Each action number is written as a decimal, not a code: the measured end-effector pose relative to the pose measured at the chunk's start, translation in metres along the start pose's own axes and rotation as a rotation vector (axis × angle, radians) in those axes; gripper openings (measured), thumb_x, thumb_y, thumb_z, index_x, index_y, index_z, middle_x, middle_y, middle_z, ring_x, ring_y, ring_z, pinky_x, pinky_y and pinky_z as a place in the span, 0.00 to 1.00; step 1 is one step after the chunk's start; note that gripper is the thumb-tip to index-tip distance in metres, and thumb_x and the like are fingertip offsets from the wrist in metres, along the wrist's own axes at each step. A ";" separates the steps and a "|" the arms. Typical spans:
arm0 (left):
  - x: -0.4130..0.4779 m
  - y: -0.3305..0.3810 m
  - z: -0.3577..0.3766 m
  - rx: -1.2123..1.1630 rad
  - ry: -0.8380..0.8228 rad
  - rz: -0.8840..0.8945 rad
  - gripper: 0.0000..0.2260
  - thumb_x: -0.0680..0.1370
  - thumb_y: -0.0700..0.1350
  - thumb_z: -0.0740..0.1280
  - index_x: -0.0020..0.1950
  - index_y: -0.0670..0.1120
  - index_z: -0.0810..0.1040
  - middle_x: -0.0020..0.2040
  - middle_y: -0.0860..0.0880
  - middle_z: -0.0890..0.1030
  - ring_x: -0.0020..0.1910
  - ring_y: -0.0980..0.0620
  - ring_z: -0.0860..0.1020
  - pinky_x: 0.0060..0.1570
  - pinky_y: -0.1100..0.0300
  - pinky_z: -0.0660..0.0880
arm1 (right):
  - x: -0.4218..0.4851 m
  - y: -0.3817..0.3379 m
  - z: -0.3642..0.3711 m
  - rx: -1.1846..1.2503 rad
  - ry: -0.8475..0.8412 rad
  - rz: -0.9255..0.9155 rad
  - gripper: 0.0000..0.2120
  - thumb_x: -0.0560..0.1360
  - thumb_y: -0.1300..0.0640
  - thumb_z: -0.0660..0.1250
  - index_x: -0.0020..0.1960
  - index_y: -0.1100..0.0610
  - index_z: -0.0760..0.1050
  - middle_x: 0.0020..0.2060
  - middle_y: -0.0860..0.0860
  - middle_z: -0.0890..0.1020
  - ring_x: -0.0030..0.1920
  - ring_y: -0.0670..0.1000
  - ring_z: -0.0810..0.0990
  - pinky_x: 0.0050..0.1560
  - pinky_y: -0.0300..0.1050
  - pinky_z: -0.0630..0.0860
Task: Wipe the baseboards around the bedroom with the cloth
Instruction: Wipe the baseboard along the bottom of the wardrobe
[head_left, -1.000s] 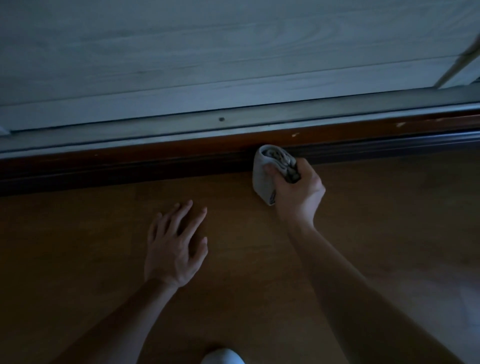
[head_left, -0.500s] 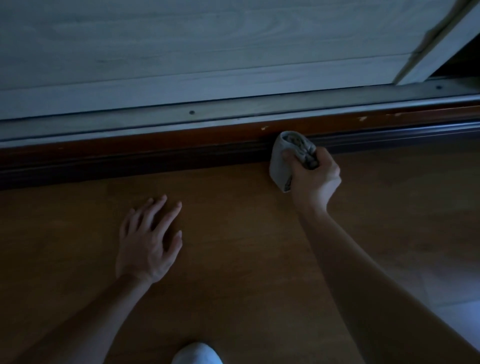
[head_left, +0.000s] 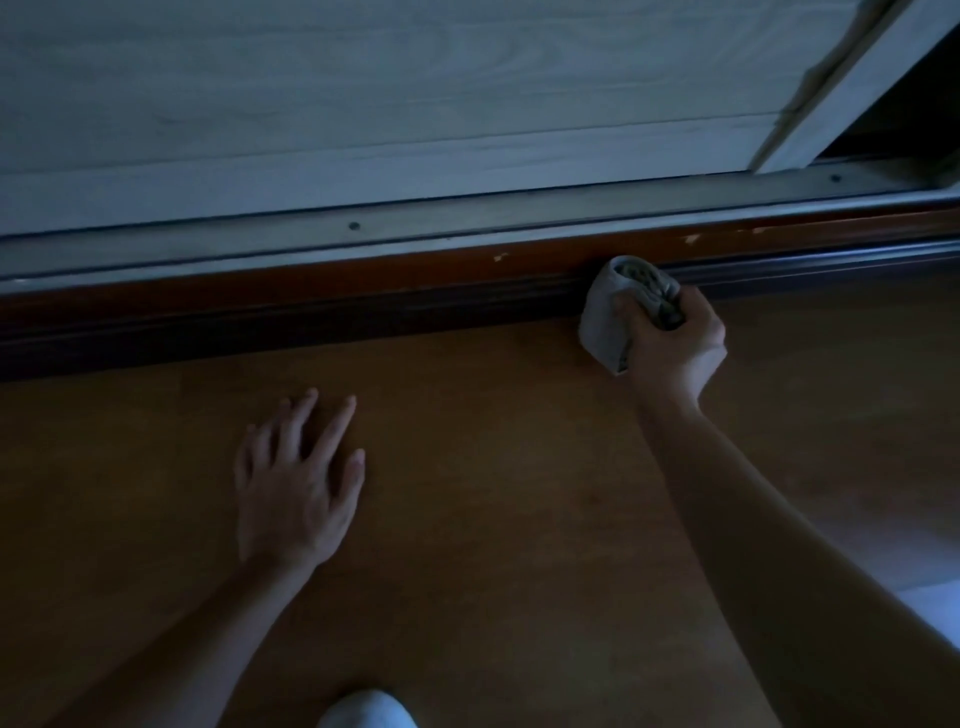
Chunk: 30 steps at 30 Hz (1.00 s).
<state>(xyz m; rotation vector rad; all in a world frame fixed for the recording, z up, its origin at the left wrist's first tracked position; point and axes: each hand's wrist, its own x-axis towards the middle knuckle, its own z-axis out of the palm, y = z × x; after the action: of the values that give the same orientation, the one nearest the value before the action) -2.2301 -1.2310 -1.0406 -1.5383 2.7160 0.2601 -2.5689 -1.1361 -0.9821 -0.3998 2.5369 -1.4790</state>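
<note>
our right hand (head_left: 675, 348) fisted around bunched cloth (head_left: 608, 317), pressed against dark baseboard (head_left: 311, 312) | our left hand (head_left: 296, 488) flat, fingers spread, on wooden floor (head_left: 493, 467), holding nothing

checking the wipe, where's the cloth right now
In the head view, right of centre: the cloth is bunched in the right hand, pressed against the dark baseboard where it meets the floor.

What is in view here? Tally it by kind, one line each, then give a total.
Hands: 2, the left hand flat on the wooden floor, the right hand gripping the cloth
Cloths: 1, a bunched grey cloth against the baseboard
Baseboards: 1, a dark reddish baseboard
Screw heads in the metal track: 2
Total: 6
</note>
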 end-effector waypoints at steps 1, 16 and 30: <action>0.000 0.000 0.001 -0.002 0.004 0.000 0.27 0.82 0.63 0.49 0.78 0.55 0.68 0.78 0.44 0.65 0.75 0.38 0.62 0.71 0.36 0.60 | 0.002 0.002 -0.002 -0.002 0.019 0.008 0.10 0.73 0.50 0.76 0.48 0.53 0.78 0.40 0.41 0.80 0.43 0.43 0.80 0.43 0.37 0.77; 0.001 0.004 -0.001 -0.001 -0.002 -0.011 0.28 0.81 0.63 0.49 0.78 0.55 0.67 0.78 0.44 0.65 0.75 0.37 0.62 0.71 0.35 0.60 | -0.024 0.008 0.025 0.094 0.197 0.195 0.10 0.75 0.47 0.74 0.53 0.50 0.81 0.40 0.40 0.78 0.41 0.38 0.77 0.45 0.29 0.73; 0.001 0.002 0.003 0.028 0.003 -0.006 0.27 0.81 0.63 0.51 0.78 0.56 0.67 0.78 0.44 0.64 0.75 0.39 0.61 0.73 0.36 0.60 | -0.055 -0.011 0.060 0.178 0.126 0.325 0.09 0.75 0.48 0.74 0.53 0.49 0.83 0.46 0.46 0.84 0.50 0.47 0.82 0.55 0.45 0.79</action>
<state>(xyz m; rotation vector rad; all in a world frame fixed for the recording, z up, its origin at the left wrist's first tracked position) -2.2326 -1.2309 -1.0431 -1.5408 2.7047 0.2190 -2.4981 -1.1735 -1.0010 0.1302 2.3870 -1.6228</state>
